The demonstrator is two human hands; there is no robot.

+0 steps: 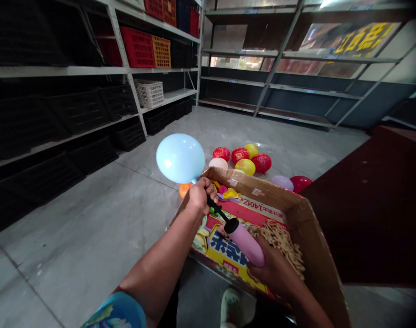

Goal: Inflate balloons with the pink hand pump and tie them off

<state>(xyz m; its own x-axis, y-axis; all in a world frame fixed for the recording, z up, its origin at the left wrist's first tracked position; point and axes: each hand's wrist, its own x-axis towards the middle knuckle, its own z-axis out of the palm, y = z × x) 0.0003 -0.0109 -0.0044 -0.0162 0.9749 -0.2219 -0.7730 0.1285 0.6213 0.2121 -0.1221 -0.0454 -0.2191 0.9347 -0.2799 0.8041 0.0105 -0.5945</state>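
Observation:
My left hand (199, 195) is closed around the neck of a light blue balloon (180, 157), pinching it onto the black nozzle of a hand pump. The balloon is inflated and floats just above that fist. My right hand (274, 269) grips the pink barrel of the pump (247, 243), low and to the right. Both hands hover over an open cardboard box (313, 237). Inside it lie flat uninflated balloons, colourful packaging and a heap of tan rubber bands (283, 241).
Several inflated balloons (249, 159), red, yellow and pale, lie on the grey concrete floor beyond the box. Metal shelving with black, red, orange and white crates (149, 92) lines the left wall. More shelves stand at the back. A dark red cabinet (375, 205) is at right.

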